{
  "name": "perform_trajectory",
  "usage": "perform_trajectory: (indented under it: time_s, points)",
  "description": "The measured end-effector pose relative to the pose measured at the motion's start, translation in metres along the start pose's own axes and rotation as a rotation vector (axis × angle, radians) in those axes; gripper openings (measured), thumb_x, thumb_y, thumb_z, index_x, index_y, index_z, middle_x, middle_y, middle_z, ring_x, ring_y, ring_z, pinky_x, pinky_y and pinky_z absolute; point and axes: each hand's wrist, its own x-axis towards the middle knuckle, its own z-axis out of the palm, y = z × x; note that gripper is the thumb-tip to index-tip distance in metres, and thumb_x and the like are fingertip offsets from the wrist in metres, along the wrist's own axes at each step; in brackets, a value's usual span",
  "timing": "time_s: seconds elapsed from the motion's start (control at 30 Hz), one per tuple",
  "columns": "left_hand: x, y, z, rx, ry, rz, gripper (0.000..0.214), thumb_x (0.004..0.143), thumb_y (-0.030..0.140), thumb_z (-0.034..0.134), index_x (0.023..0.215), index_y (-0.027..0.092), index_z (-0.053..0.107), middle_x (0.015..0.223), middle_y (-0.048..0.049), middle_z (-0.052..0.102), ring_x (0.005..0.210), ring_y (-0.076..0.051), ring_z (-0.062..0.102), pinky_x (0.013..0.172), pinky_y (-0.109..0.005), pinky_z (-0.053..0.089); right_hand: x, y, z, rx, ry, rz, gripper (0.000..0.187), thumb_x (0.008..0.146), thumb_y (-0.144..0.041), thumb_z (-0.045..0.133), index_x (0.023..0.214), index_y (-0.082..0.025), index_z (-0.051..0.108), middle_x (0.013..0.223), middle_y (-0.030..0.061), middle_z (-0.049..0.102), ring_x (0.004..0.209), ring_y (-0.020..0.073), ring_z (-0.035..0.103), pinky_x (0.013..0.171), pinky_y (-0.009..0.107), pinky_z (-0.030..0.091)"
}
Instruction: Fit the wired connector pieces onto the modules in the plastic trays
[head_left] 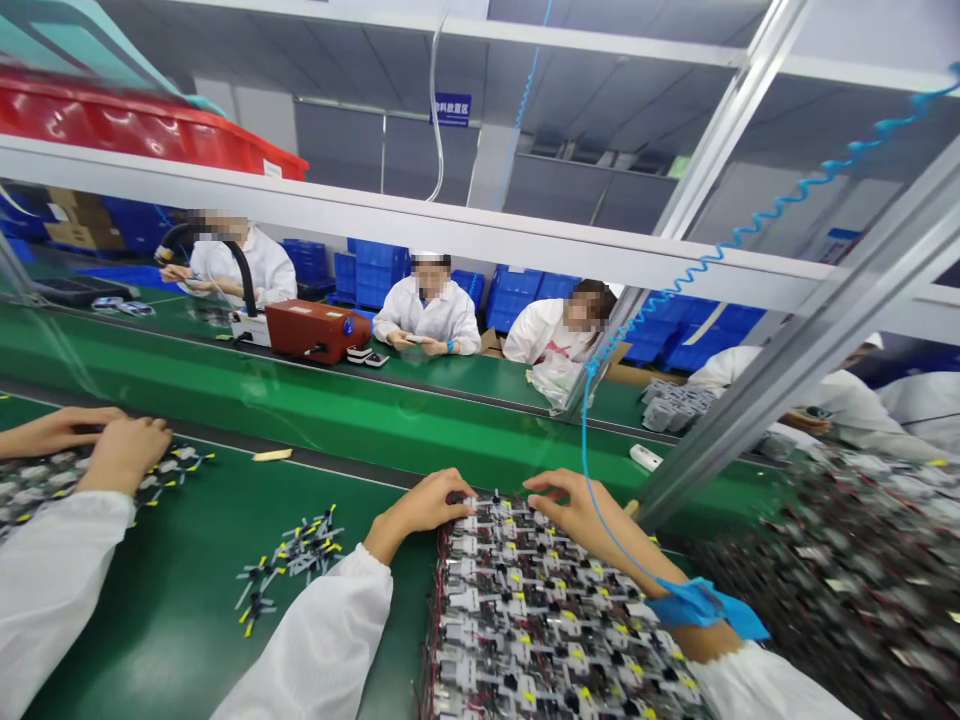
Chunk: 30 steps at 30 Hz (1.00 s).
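Note:
A dense block of small grey-white assemblies (510, 600) with black and yellow bits and thin red wires lies before me on the green bench. At its far left corner my left hand (427, 503) has fingers and thumb bent together on the end of the row; whatever sits between them is too small to name. My right hand (570, 505) hovers by the far right corner, fingers and thumb apart, with nothing visible in them. A blue wrist strap (705, 607) with a coiled cord is around my right wrist.
Loose black-and-yellow-tipped parts (300, 550) lie left of my arm. A co-worker's hands (124, 450) work over more assemblies at far left. A large blurred pile of assemblies (847, 570) is on the right. A metal post (795, 350) slants down beside my right arm.

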Motion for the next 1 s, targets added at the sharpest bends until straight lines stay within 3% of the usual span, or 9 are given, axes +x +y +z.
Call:
perform_trajectory:
  time_s: [0.37, 0.53, 0.73, 0.83, 0.93, 1.0]
  points:
    - [-0.002, 0.006, -0.005, 0.015, -0.008, -0.016, 0.021, 0.084, 0.025, 0.068, 0.104, 0.022, 0.066, 0.103, -0.0034, 0.065, 0.099, -0.021, 0.06, 0.088, -0.03, 0.044, -0.076, 0.025, -0.027, 0.055, 0.049, 0.125, 0.037, 0.078, -0.054, 0.056, 0.087, -0.024, 0.077, 0.091, 0.0077, 0.075, 0.076, 0.0254, 0.07, 0.063, 0.031, 0.056]
    - [-0.001, 0.009, -0.004, 0.029, -0.007, -0.034, 0.012, 0.085, 0.025, 0.066, 0.096, 0.02, 0.069, 0.1, -0.0043, 0.064, 0.096, -0.021, 0.061, 0.089, -0.031, 0.045, -0.09, 0.043, -0.047, 0.065, 0.05, 0.201, 0.04, 0.074, -0.06, 0.061, 0.086, -0.026, 0.078, 0.091, 0.0077, 0.076, 0.079, 0.0281, 0.071, 0.065, 0.031, 0.059]
    - [-0.002, 0.015, -0.014, 0.055, -0.002, -0.032, 0.015, 0.092, 0.027, 0.058, 0.099, 0.02, 0.07, 0.103, -0.0053, 0.065, 0.099, -0.021, 0.061, 0.091, -0.031, 0.045, -0.098, 0.05, -0.047, 0.073, 0.087, 0.208, 0.046, 0.078, -0.064, 0.06, 0.092, -0.024, 0.078, 0.095, 0.0078, 0.076, 0.086, 0.0277, 0.071, 0.072, 0.03, 0.06]
    - [-0.005, 0.047, -0.032, 0.094, 0.035, -0.019, 0.017, 0.095, 0.026, 0.053, 0.1, 0.02, 0.069, 0.101, -0.0053, 0.066, 0.1, -0.021, 0.06, 0.092, -0.033, 0.044, -0.102, 0.038, -0.05, 0.11, 0.156, 0.21, 0.048, 0.076, -0.066, 0.062, 0.089, -0.023, 0.078, 0.093, 0.0082, 0.076, 0.086, 0.0279, 0.072, 0.071, 0.028, 0.06]
    - [-0.017, 0.109, -0.048, 0.1, 0.076, 0.105, 0.017, 0.097, 0.026, 0.051, 0.101, 0.022, 0.067, 0.103, -0.0041, 0.067, 0.1, -0.02, 0.059, 0.091, -0.032, 0.045, -0.107, 0.013, -0.062, 0.136, 0.234, 0.218, 0.047, 0.07, -0.067, 0.067, 0.083, -0.024, 0.078, 0.089, 0.008, 0.077, 0.084, 0.0282, 0.073, 0.068, 0.026, 0.061]
    - [-0.031, 0.157, -0.047, 0.078, 0.074, 0.238, 0.017, 0.098, 0.027, 0.05, 0.102, 0.022, 0.067, 0.102, -0.0031, 0.068, 0.1, -0.018, 0.06, 0.092, -0.032, 0.045, -0.114, -0.007, -0.071, 0.129, 0.38, 0.214, 0.049, 0.066, -0.07, 0.068, 0.079, -0.024, 0.078, 0.085, 0.0078, 0.077, 0.078, 0.0272, 0.074, 0.065, 0.025, 0.061]
